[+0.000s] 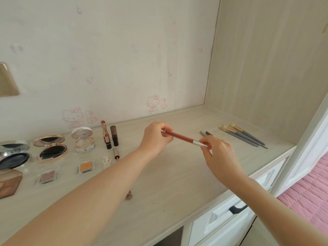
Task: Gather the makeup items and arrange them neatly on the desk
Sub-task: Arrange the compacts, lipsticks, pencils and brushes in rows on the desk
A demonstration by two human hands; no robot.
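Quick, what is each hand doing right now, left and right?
Left hand: closed on the red end of the lip pencil.
Right hand: closed on the pencil's silver end.

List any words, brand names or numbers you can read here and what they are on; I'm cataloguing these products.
None can be read.
Small clear case with orange pan: faint marks above it, too blurred to read.
Floral compact: decoration only, no legible text.
Wall: cartoon cat drawings, no words.
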